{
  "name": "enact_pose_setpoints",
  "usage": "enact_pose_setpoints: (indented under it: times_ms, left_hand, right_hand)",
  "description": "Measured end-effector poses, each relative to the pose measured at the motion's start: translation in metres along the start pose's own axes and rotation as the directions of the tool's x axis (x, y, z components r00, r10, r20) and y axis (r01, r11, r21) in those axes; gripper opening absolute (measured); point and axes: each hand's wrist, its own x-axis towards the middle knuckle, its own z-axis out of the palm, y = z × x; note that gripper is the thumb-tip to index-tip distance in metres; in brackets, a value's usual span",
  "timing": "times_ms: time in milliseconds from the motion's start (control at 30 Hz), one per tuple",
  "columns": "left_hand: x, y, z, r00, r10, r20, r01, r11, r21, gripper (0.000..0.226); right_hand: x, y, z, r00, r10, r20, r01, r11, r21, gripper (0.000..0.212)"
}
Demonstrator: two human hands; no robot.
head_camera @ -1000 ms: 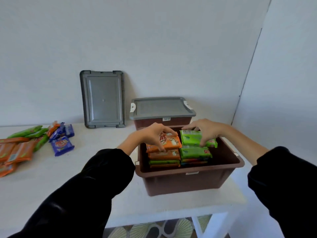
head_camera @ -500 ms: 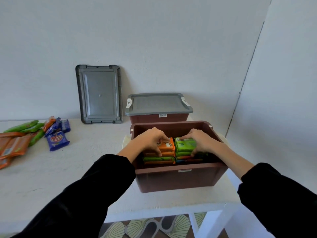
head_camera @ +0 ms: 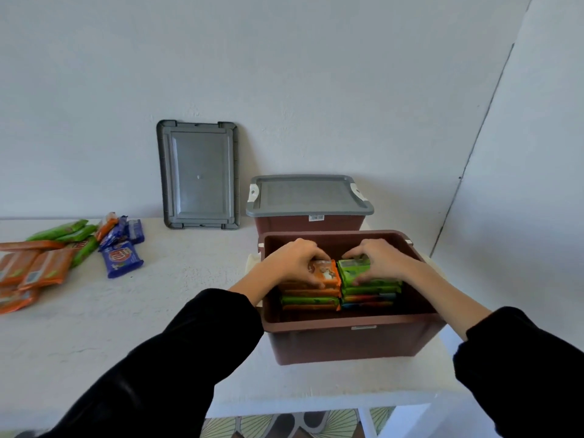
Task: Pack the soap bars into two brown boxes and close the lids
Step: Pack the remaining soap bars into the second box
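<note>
Twelve-o'clock box (head_camera: 309, 223) was lidded; in open box (head_camera: 347, 318), left hand (head_camera: 292, 263) gripped orange bar (head_camera: 327, 274), right hand (head_camera: 380, 260) green bar (head_camera: 351, 272); loose bars (head_camera: 47, 263) lay unpacked at nine o'clock.

In the open brown box (head_camera: 347, 343), our left hand (head_camera: 295, 263) hides much of the top orange soap bar (head_camera: 327, 275), and our right hand (head_camera: 379, 260) much of the green soap bar (head_camera: 347, 271). We see only edges of the bars beneath (head_camera: 309, 300). Behind it, the closed brown box (head_camera: 284, 223) has its base hidden and its label (head_camera: 316, 218) is too small to read. Far left of it, loose orange bars (head_camera: 41, 273) run off the edge.
</note>
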Motion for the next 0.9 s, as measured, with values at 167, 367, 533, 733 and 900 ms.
enact_pose_setpoints:
  times_ms: [167,367,533,733,900]
  left_hand:
    - [-0.032,-0.031,-0.047,0.96,-0.125,-0.253,0.046,0.954,-0.296,0.034]
    - [-0.098,-0.112,-0.097,0.882,-0.302,-0.362,0.193,0.932,-0.307,0.025]
    - [-0.169,-0.18,-0.114,0.797,-0.456,-0.395,0.345,0.882,-0.321,0.027]
    - [-0.247,-0.255,-0.111,0.591,-0.723,-0.357,0.629,0.691,-0.357,0.032]
    - [-0.289,-0.307,-0.081,0.459,-0.863,-0.209,0.788,0.504,-0.353,0.051]
  right_hand:
    - [0.025,-0.051,-0.036,0.994,-0.005,-0.107,0.025,0.981,0.193,0.052]
    - [0.08,-0.156,-0.059,0.96,-0.147,-0.24,0.199,0.958,0.209,0.055]
    - [0.127,-0.253,-0.055,0.925,-0.295,-0.238,0.345,0.916,0.206,0.057]
    - [0.183,-0.346,-0.024,0.911,-0.383,-0.156,0.41,0.886,0.219,0.057]
    - [0.223,-0.392,0.03,0.926,-0.373,-0.054,0.376,0.899,0.227,0.058]
